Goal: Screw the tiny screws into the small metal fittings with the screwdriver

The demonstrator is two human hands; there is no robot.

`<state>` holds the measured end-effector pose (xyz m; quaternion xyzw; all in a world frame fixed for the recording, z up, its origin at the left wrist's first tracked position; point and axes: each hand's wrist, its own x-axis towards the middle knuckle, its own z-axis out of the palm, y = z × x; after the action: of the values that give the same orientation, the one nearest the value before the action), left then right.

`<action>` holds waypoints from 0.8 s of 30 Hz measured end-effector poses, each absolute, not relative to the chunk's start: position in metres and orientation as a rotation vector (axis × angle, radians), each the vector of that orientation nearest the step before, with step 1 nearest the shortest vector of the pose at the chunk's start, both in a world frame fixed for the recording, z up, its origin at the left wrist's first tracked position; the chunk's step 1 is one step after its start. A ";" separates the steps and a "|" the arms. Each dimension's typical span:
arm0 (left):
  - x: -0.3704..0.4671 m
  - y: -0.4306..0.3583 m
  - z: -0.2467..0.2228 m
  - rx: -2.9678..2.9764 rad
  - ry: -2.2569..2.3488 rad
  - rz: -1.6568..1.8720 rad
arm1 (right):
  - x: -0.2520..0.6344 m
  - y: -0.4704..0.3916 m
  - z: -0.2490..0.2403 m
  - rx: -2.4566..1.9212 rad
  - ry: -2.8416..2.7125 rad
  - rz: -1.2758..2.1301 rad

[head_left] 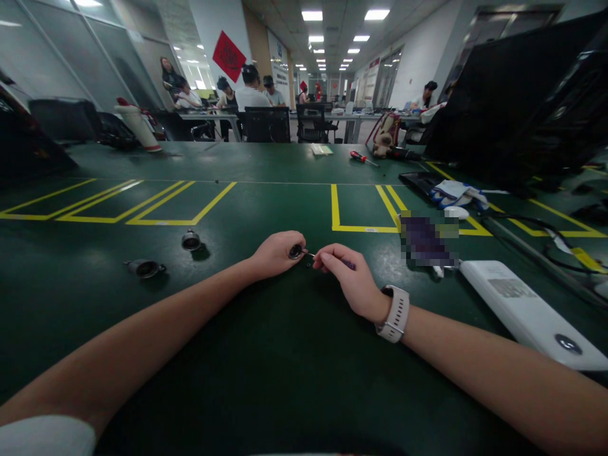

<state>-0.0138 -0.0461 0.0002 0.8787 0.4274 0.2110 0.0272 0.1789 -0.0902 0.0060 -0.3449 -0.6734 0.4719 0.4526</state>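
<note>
My left hand [278, 253] is closed around a small round metal fitting [295, 251], whose dark open end faces me. In my right hand [349, 278], a slim screwdriver [350, 265] with a dark handle is pinched between fingers and thumb. Its thin shaft points left and reaches the fitting's side; whether the tip is seated in a screw is too small to tell. A tiny dark ring-like piece [308, 265] lies on the table just below the two hands. To the left, two similar metal fittings, one upright [190, 240] and one on its side [145, 268], rest on the green surface.
The green table [266, 380] carries yellow tape outlines. At right are a phone [425, 240], a white power bank [527, 310], cables, gloves [458, 194] and a black monitor [517, 95]. Farther back lie a red screwdriver [363, 158] and a bottle [140, 126]. People sit beyond.
</note>
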 end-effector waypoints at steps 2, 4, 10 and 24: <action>-0.014 -0.046 0.000 2.725 1.309 0.672 | 0.178 -0.089 0.004 -0.839 -1.675 1.215; -0.015 -0.046 -0.001 2.725 1.296 0.712 | 0.178 -0.087 0.001 -0.814 -1.661 1.285; -0.018 -0.044 -0.003 2.665 1.261 0.815 | 0.179 -0.080 -0.005 -0.718 -1.419 1.582; -0.018 -0.043 -0.004 2.679 1.275 0.914 | 0.176 -0.081 -0.009 -0.706 -1.395 1.527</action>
<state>-0.0182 -0.0434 -0.0041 0.8628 0.4106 0.2942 0.0184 0.1764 -0.0811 -0.0089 -0.2869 -0.5666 0.6204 0.4602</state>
